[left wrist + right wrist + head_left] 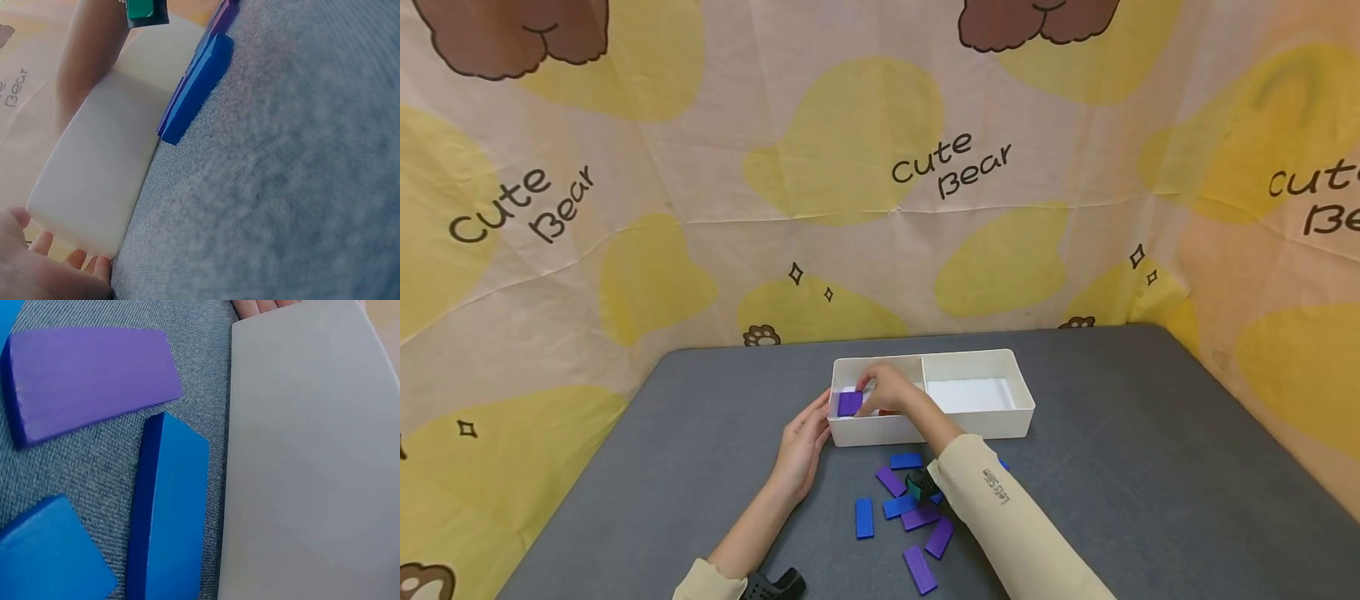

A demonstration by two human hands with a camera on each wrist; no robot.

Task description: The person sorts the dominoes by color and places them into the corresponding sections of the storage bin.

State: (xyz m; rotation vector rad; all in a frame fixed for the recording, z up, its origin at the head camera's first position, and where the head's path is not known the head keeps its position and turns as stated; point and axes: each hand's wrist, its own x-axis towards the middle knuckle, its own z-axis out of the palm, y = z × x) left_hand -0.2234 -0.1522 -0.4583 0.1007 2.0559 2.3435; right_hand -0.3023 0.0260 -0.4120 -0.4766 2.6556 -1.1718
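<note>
White box (880, 431): long axis ran L–R across table (737, 467), L end against L hand (805, 442), whose fingers lay extended along it. R hand (891, 390) was inside L compt., thumb & finger apart at R edge of purple pc (850, 405); couldn't tell if gripped. Nearest blue blk (906, 461) lay approx. parallel to box front, betw. forearms.

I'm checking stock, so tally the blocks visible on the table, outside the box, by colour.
Blue blocks: 5, two of them partly hidden
Purple blocks: 4
Total: 9 in sight; more may be hidden
</note>
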